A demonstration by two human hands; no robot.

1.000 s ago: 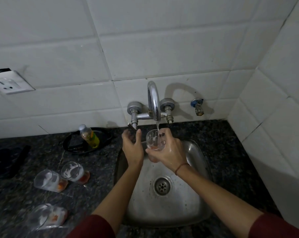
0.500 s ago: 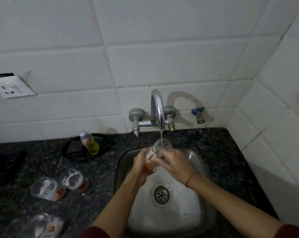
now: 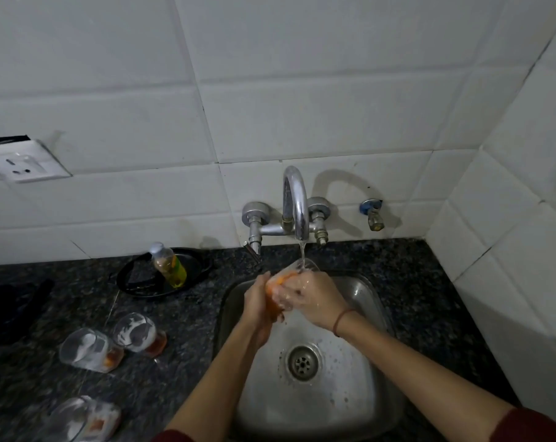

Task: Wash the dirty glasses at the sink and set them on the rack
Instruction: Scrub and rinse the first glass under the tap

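Observation:
A clear glass [image 3: 305, 267] with orange residue is tilted under the running tap [image 3: 296, 205], over the steel sink [image 3: 366, 298]. My left hand [image 3: 257, 298] grips its lower part from the left. My right hand [image 3: 315, 299] wraps its side from the right, fingers over the glass. Water falls into the glass mouth. Three dirty glasses lie on their sides on the dark counter at left: one [image 3: 139, 333], a second [image 3: 90, 349], and a third [image 3: 82, 419] near the front edge.
A small bottle of yellow liquid [image 3: 169, 264] lies on a black tray [image 3: 200, 266] behind the glasses. A dark object [image 3: 11, 307] sits at far left. A small valve [image 3: 374, 216] projects from the tiled wall. A socket [image 3: 21, 162] is on the wall at left.
The glass went from upright under the spout to tilted and lower. My left hand moved from beside the glass onto it. The view shifted slightly.

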